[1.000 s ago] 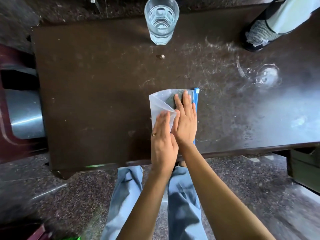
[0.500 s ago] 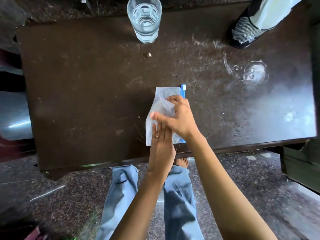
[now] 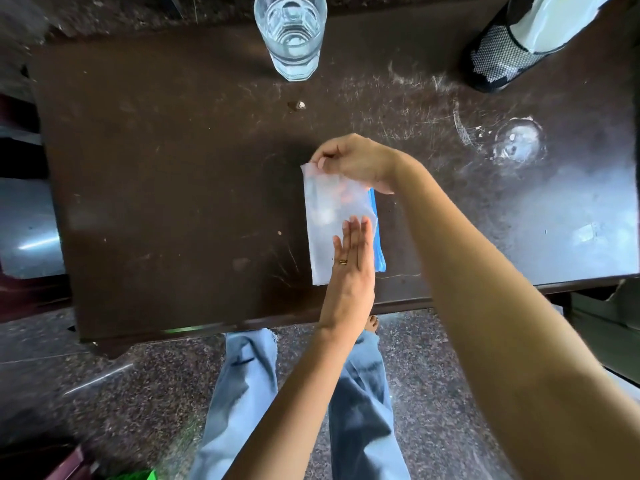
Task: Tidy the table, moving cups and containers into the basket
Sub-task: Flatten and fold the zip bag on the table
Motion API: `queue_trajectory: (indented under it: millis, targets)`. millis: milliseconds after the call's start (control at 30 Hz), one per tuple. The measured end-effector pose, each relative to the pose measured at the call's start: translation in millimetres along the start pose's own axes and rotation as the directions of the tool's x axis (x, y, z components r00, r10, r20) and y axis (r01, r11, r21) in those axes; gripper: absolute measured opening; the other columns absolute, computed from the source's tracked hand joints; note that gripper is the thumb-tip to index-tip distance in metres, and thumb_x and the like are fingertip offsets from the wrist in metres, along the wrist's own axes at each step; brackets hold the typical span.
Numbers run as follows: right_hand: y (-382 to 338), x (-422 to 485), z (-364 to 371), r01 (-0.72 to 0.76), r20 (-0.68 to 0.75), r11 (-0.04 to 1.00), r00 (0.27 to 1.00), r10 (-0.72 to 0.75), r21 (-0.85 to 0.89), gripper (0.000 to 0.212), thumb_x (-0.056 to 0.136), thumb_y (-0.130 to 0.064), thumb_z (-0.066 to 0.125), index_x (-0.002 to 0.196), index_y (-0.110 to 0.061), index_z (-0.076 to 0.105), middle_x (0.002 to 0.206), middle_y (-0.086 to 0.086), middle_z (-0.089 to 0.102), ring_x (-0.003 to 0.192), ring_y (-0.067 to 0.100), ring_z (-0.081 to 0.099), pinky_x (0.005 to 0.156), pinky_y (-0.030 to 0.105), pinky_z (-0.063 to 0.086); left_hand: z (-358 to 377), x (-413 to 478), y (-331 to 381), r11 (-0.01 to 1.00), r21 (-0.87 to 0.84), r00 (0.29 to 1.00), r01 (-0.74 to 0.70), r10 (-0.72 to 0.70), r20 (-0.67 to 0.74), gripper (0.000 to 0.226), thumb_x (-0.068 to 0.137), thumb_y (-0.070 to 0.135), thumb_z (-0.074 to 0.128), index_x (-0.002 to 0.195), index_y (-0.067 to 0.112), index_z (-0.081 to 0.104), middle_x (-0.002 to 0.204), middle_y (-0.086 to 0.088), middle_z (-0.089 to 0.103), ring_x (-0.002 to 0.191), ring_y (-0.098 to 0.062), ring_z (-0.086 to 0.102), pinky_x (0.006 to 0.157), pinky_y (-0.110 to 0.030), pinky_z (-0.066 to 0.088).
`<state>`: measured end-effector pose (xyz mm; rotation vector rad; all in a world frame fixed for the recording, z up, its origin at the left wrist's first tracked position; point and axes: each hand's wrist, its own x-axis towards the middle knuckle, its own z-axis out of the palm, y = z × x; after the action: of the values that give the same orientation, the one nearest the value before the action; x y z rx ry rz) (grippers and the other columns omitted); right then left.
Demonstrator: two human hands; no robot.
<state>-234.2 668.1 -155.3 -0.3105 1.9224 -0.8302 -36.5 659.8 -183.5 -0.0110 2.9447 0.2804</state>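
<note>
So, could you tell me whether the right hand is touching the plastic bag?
Touching. The head view shows the right hand pinching the far corner of the plastic bag between its fingertips.

The left hand (image 3: 351,268) lies flat, fingers together and pointing to 12 o'clock, palm down. The right hand (image 3: 356,161) is curled, fingertips pinched toward 9 o'clock, its forearm running back toward 5 o'clock.
</note>
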Motion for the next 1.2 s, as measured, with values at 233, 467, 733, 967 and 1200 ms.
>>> queue_trajectory:
  millis: [233, 467, 733, 967, 1200]
  targets:
    - [2, 15, 0, 0.041, -0.008, 0.964, 0.999, -0.045, -0.264, 0.022, 0.097, -0.013, 0.044, 0.098, -0.015, 0.066, 0.100, 0.001, 0.063, 0.089, 0.019, 0.062, 0.081, 0.028, 0.052, 19, 15, 13, 0.979, -0.179, 0.995, 0.093, -0.087, 0.044, 0.065, 0.081, -0.007, 0.010, 0.144, -0.006, 0.026, 0.148, -0.023, 0.037, 0.137, -0.036, 0.038, 0.112, -0.046, 0.031]
    - [-8, 14, 12, 0.110, -0.039, 0.654, 0.977, -0.209, -0.749, 0.023, 0.098, -0.011, 0.036, 0.109, -0.017, 0.055, 0.098, 0.006, 0.057, 0.082, 0.027, 0.054, 0.070, 0.035, 0.046, 16, 21, 25, 0.912, -0.346, 0.970, 0.222, -0.170, 0.173, 0.083, 0.083, 0.047, 0.025, 0.149, 0.000, 0.006, 0.158, -0.018, 0.010, 0.148, -0.029, 0.008, 0.120, -0.042, 0.007]
    - [5, 0, 18, 0.073, -0.100, 0.602, 0.963, -0.249, -0.795, 0.072, 0.075, -0.049, 0.075, 0.132, -0.020, 0.040, 0.126, 0.005, 0.051, 0.116, 0.028, 0.045, 0.101, 0.043, 0.031, 8, 26, 25, 0.894, -0.374, 0.934, 0.246, -0.115, 0.339, 0.107, 0.058, 0.072, 0.008, 0.126, 0.012, -0.050, 0.153, -0.015, -0.026, 0.138, -0.025, -0.033, 0.119, -0.043, -0.011]
    - [-7, -1, 13, 0.031, -0.044, 0.579, 0.992, -0.114, -0.815, 0.046, 0.085, -0.047, 0.065, 0.123, -0.023, 0.058, 0.122, 0.005, 0.059, 0.119, 0.028, 0.047, 0.097, 0.042, 0.037, 1, 27, -4, 0.675, -0.712, 0.974, 0.195, -0.046, 0.223, 0.069, 0.084, 0.047, 0.053, 0.140, 0.009, 0.039, 0.159, -0.013, 0.015, 0.148, -0.022, 0.007, 0.121, -0.036, 0.005]
    - [-58, -12, 21, 0.051, -0.340, 0.958, 0.929, -0.149, -0.281, 0.031, 0.076, -0.029, 0.076, 0.063, -0.024, 0.049, 0.060, -0.006, 0.045, 0.062, 0.019, 0.044, 0.055, 0.031, 0.033, -62, 11, -93, 0.039, -0.786, 0.478, 0.617, -0.812, 0.335, 0.038, 0.090, 0.050, 0.052, 0.073, 0.016, 0.057, 0.068, 0.008, 0.056, 0.072, -0.012, 0.051, 0.063, -0.017, 0.029]
